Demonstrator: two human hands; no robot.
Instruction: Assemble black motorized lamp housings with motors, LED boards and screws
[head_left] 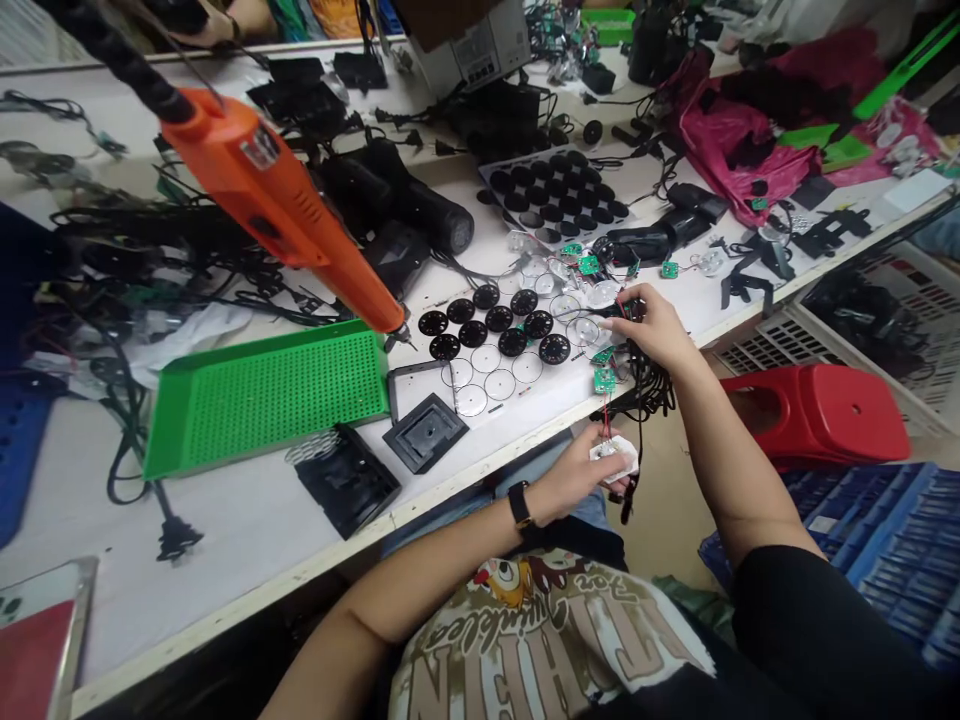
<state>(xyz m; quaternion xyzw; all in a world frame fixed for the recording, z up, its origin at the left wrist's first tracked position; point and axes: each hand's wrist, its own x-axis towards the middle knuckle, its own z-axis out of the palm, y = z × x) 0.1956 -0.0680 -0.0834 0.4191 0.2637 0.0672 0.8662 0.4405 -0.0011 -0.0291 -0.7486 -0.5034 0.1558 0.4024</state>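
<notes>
My left hand (574, 474), with a dark band on its wrist, is below the table's front edge. Its fingers are closed on a white part (619, 459), whose exact kind I cannot tell. Red wires run from that part up to a small green circuit board (604, 381) at the table edge. Over the table edge, my right hand (654, 326) has its fingers bent together beside the clear plastic lenses (602, 294); what they pinch is too small to make out. A bundle of black cables (654, 385) hangs just under it.
Black slotted discs (499, 319) and thin clear rings (499, 384) lie left of my right hand. An orange electric screwdriver (277, 200) hangs over a green perforated tray (270, 405). A black square cover (426, 433) lies near the edge. At right stands a red stool (855, 410).
</notes>
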